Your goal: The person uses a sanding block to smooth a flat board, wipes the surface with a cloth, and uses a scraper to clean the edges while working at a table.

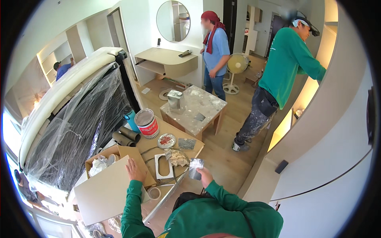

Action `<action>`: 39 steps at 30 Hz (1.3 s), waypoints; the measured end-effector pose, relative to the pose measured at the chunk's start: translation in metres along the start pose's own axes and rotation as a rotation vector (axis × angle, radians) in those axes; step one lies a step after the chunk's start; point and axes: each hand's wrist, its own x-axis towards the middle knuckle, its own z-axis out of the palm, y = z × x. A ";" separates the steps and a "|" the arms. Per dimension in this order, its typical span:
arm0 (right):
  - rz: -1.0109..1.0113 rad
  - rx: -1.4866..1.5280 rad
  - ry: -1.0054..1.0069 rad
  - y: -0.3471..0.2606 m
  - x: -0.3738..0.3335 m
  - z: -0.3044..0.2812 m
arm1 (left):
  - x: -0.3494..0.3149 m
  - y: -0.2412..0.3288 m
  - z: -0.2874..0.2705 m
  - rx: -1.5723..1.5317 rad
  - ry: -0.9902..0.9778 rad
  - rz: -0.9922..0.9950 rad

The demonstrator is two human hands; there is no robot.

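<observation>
My right hand pinches a thin, flat metal putty scraper by its edge, with pale smears on its face. Over on the left, my left hand lies with fingers stretched out at the edge of a smooth beige panel, beside the cardboard box. Whether it presses on the panel or the box flap I cannot tell. Between my hands, a white plate with an oblong cutout and a crumpled beige cloth or paper lie on the worktable.
A red-labelled paint can, a stained lid and a blue bottle stand farther back. Beyond is a spattered table with a metal tin. One person works at lit shelves; another stands near a fan.
</observation>
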 end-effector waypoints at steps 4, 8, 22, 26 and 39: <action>0.002 -0.038 -0.078 -0.010 0.002 0.016 | -0.046 0.017 -0.010 -0.086 0.018 0.029; 0.111 0.000 -0.126 -0.014 -0.001 0.026 | -0.106 0.040 -0.019 -0.120 0.030 0.088; 0.490 -0.181 -0.688 -0.038 0.012 0.090 | -0.173 0.171 -0.019 -1.798 0.329 -0.408; 0.777 -0.127 -1.120 -0.057 0.066 0.078 | -0.171 0.171 -0.019 -1.662 0.374 -0.518; 0.963 -0.832 -1.838 -0.034 0.110 0.145 | -0.161 0.205 -0.034 -1.014 0.539 -0.587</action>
